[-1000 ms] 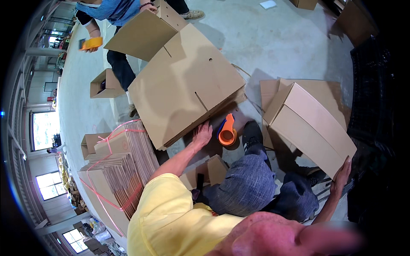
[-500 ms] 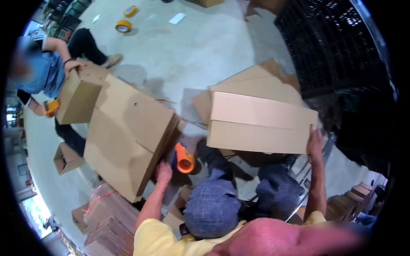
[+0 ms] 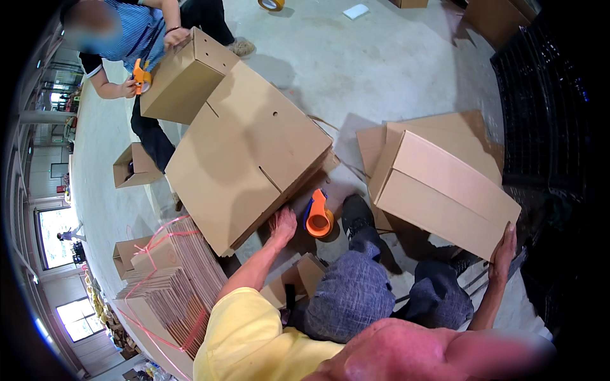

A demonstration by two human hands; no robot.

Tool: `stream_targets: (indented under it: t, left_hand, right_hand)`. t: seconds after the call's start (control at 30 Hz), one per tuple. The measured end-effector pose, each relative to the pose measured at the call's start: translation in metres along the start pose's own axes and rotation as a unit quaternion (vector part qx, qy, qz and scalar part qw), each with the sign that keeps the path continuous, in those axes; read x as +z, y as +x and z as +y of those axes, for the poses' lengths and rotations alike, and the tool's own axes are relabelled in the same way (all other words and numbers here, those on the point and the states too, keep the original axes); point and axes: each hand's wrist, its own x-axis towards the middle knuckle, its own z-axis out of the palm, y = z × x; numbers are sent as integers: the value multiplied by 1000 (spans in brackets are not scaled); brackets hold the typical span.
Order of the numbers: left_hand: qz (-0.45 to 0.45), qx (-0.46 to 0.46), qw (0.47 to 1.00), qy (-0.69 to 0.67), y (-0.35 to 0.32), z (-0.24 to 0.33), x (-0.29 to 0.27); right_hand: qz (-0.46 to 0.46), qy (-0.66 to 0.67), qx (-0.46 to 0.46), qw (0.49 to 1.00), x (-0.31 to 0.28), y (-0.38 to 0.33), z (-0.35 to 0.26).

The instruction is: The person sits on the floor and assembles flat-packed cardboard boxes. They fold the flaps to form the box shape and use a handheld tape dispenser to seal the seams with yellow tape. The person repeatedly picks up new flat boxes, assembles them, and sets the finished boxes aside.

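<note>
A long closed cardboard box (image 3: 448, 197) tilts above flat cardboard sheets on my right. My right hand (image 3: 504, 249) holds its near right corner, fingers along the end. To the left lies a stack of flattened cartons (image 3: 248, 152) with slots and a small hole. My left hand (image 3: 283, 225) is at the stack's near right edge, fingers partly extended; nothing shows in it. Between stack and box, an orange tape dispenser (image 3: 319, 216) sits on the floor by my shoe. Across the stack, a co-worker's hand (image 3: 176, 38) rests on another box (image 3: 187, 79); the other holds an orange tape dispenser (image 3: 140, 78).
Tied bundles of flattened cartons (image 3: 171, 279) stand at the lower left. Black plastic crates (image 3: 540, 114) rise on the right. A small open box (image 3: 135, 166) sits beyond the stack. A tape roll (image 3: 271, 4) and a white piece (image 3: 356, 11) lie on the far floor.
The view has swung left, so the scene sits further right. The long box has turned and tilted, its left end now showing. My left hand stays near the stack's edge.
</note>
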Motion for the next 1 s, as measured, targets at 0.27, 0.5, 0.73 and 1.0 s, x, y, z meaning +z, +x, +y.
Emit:
stream_targets:
  t: [0.27, 0.5, 0.73, 1.0]
  left_hand:
    - [-43, -26, 999, 3, 5, 13, -3]
    - [-18, -11, 1000, -3, 0, 9, 2]
    - [-41, -7, 999, 9, -1, 4, -2]
    - [27, 17, 999, 12, -6, 5, 3]
  right_hand:
    - [5, -28, -13, 1000, -7, 3, -3]
    - [6, -28, -20, 999, 2, -6, -8]
    - [14, -4, -7, 1000, 5, -9, -9]
    - [15, 0, 0, 1000, -4, -2, -1]
